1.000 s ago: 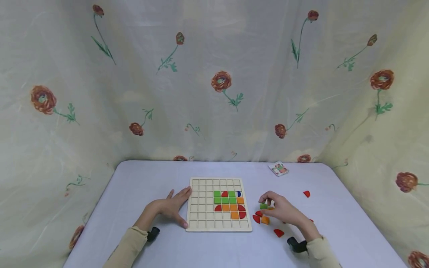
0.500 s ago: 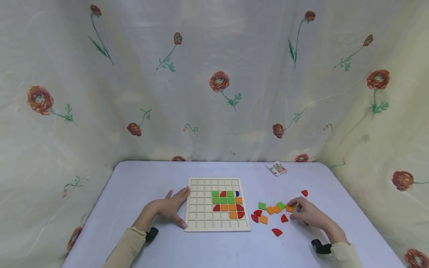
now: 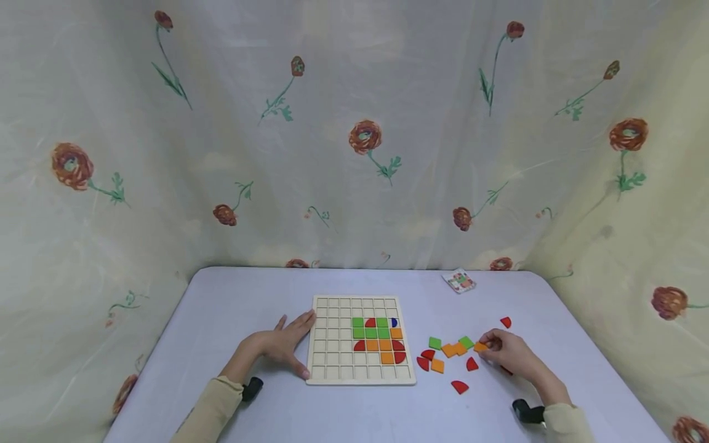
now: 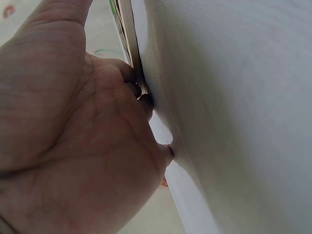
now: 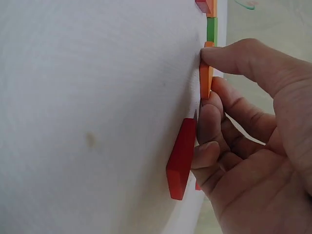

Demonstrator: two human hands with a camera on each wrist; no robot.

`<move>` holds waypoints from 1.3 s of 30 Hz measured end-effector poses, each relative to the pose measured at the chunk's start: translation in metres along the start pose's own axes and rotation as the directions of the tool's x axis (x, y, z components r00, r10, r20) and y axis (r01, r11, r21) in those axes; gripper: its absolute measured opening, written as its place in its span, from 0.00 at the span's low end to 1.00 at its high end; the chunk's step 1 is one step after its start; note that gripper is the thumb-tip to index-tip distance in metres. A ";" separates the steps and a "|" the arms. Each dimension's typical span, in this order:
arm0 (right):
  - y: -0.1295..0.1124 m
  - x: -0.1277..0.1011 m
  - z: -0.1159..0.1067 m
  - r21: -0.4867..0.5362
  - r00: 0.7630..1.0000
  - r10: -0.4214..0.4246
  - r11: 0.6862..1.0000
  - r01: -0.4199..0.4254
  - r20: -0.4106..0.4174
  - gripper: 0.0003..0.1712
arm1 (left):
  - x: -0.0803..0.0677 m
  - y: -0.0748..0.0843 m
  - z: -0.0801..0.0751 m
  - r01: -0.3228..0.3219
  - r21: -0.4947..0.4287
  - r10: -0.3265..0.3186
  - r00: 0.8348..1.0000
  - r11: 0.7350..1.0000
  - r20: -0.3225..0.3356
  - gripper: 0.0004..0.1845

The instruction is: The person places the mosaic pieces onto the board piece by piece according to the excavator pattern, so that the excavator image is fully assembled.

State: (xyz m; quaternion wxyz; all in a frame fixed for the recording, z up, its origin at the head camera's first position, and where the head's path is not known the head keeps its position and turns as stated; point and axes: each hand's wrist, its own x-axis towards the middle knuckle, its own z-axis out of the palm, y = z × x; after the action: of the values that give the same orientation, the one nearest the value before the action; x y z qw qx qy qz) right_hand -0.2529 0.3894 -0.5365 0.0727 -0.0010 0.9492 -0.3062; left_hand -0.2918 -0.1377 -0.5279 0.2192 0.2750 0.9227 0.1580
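Two hands on the table (image 3: 232, 307). Our left hand (image 3: 279, 346) lies flat, fingers straight, against the left edge of the grid board (image 3: 332, 344). Our right hand (image 3: 506, 352) pinches an orange square tile (image 3: 479, 347) on the tabletop, toward the right edge, a red piece (image 5: 181, 158) touching its curled fingers.

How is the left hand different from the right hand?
The left hand lies flat with straight fingers; the right hand curls its fingers. The left hand rests against the wooden board; the right hand pinches an orange square among loose pieces. Both rest on the table.
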 end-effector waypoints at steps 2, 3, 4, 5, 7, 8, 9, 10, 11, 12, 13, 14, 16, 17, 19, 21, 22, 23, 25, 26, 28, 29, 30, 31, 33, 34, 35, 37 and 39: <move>-0.002 0.000 0.000 -0.003 1.000 0.006 1.000 -0.006 -0.012 0.20 | 0.000 0.000 0.000 0.001 0.001 -0.001 1.000 1.000 0.000 0.70; -0.005 0.000 0.001 0.000 1.000 0.007 1.000 -0.007 -0.018 0.21 | 0.000 0.000 0.000 0.001 0.002 -0.001 1.000 1.000 0.000 0.70; -0.009 0.000 0.001 0.006 1.000 0.007 1.000 -0.007 -0.024 0.20 | 0.000 0.000 0.000 0.002 0.003 -0.002 1.000 1.000 0.000 0.70; -0.013 -0.001 0.002 0.012 1.000 0.003 1.000 -0.002 -0.030 0.20 | 0.000 0.000 0.000 0.002 0.004 -0.002 1.000 1.000 0.000 0.70; -0.025 -0.001 0.005 0.028 0.999 -0.013 1.000 0.014 -0.036 0.19 | 0.000 0.000 0.000 0.004 0.005 -0.004 1.000 1.000 0.000 0.70; -0.033 -0.002 0.007 0.036 0.999 -0.019 0.999 0.020 -0.038 0.18 | 0.000 0.001 0.000 0.003 0.004 -0.003 1.000 1.000 -0.002 0.70; -0.041 -0.002 0.009 0.047 0.999 -0.027 0.999 0.029 -0.036 0.18 | -0.001 0.001 0.000 0.002 0.002 -0.002 1.000 1.000 -0.004 0.70; -0.050 -0.002 0.012 0.050 0.999 -0.039 0.998 0.040 -0.034 0.17 | -0.001 0.001 -0.001 0.000 0.000 0.000 1.000 1.000 -0.007 0.70; -0.058 -0.002 0.016 0.055 0.998 -0.052 0.997 0.053 -0.028 0.17 | -0.001 0.002 -0.001 -0.003 -0.001 0.003 1.000 1.000 -0.010 0.70; -0.067 -0.003 0.021 0.063 0.998 -0.063 0.996 0.064 -0.021 0.17 | -0.002 0.002 -0.001 -0.004 -0.001 0.004 1.000 1.000 -0.012 0.70; -0.077 -0.003 0.026 0.064 0.997 -0.076 0.995 0.077 -0.014 0.16 | -0.002 0.002 -0.001 -0.005 0.000 0.005 1.000 1.000 -0.014 0.70; -0.087 -0.003 0.031 0.069 0.996 -0.089 0.994 0.089 -0.004 0.16 | -0.003 0.003 -0.001 -0.005 0.004 0.005 1.000 1.000 -0.015 0.70; -0.106 -0.003 0.042 0.074 0.992 -0.121 0.990 0.119 0.018 0.15 | -0.004 0.003 -0.001 -0.006 0.005 0.006 1.000 1.000 -0.018 0.70; -0.115 -0.004 0.048 0.084 0.990 -0.139 0.987 0.136 0.031 0.14 | -0.004 0.002 0.000 -0.005 0.007 0.006 1.000 1.000 -0.018 0.70; -0.132 -0.005 0.059 0.096 0.981 -0.185 0.979 0.179 0.061 0.13 | -0.004 0.002 0.000 -0.006 0.008 0.006 1.000 1.000 -0.019 0.70; -0.146 -0.006 0.069 0.098 0.968 -0.234 0.969 0.225 0.092 0.13 | -0.004 0.002 0.001 -0.009 0.004 0.009 1.000 1.000 -0.019 0.70; -0.152 -0.006 0.074 0.095 0.958 -0.266 0.962 0.256 0.109 0.13 | -0.004 0.002 0.001 -0.011 0.004 0.011 1.000 1.000 -0.019 0.70; -0.157 -0.006 0.079 0.094 0.948 -0.293 0.955 0.283 0.125 0.13 | -0.004 0.002 0.001 -0.012 0.003 0.012 1.000 1.000 -0.017 0.70; -0.165 -0.005 0.089 0.079 0.927 -0.343 0.939 0.334 0.155 0.12 | -0.003 0.002 0.001 -0.013 0.002 0.013 1.000 1.000 -0.016 0.70; -0.169 -0.004 0.093 0.070 0.919 -0.358 0.934 0.352 0.166 0.11 | -0.003 0.002 0.001 -0.013 0.003 0.013 1.000 1.000 -0.015 0.70; -0.174 -0.002 0.100 0.070 0.905 -0.380 0.925 0.374 0.190 0.10 | -0.002 0.002 0.001 -0.012 0.007 0.012 1.000 1.000 -0.015 0.70; -0.176 0.000 0.103 0.073 0.901 -0.385 0.923 0.378 0.201 0.10 | -0.002 0.001 0.001 -0.012 0.007 0.012 1.000 1.000 -0.015 0.70; -0.178 0.001 0.105 0.070 0.897 -0.389 0.921 0.383 0.210 0.09 | -0.002 0.001 0.002 -0.012 0.008 0.012 1.000 1.000 -0.015 0.70; -0.179 0.002 0.107 0.064 0.894 -0.391 0.920 0.387 0.218 0.09 | -0.002 0.001 0.002 -0.012 0.008 0.012 1.000 1.000 -0.014 0.70; -0.180 0.005 0.109 0.070 0.884 -0.408 0.913 0.403 0.230 0.09 | -0.002 0.001 0.002 -0.013 0.006 0.013 1.000 1.000 -0.012 0.70; -0.180 0.006 0.110 0.071 0.875 -0.422 0.906 0.418 0.235 0.09 | -0.002 0.001 0.001 -0.013 0.007 0.013 1.000 1.000 -0.010 0.70; -0.181 0.008 0.110 0.068 0.869 -0.432 0.901 0.429 0.240 0.09 | -0.002 0.000 0.001 -0.012 0.005 0.012 1.000 1.000 -0.009 0.70; -0.182 0.010 0.109 0.066 0.856 -0.456 0.888 0.454 0.245 0.09 | -0.002 0.000 0.001 -0.008 0.007 0.008 1.000 1.000 -0.006 0.71; -0.183 0.012 0.109 0.056 0.848 -0.469 0.881 0.471 0.249 0.09 | -0.002 0.000 0.000 -0.004 0.010 0.004 1.000 1.000 -0.006 0.71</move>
State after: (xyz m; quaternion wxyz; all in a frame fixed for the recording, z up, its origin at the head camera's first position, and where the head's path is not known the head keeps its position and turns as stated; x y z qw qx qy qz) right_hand -0.2572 0.1772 -0.5190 0.1170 -0.2725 0.9039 -0.3084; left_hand -0.2904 -0.1389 -0.5275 0.2145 0.2773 0.9237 0.1546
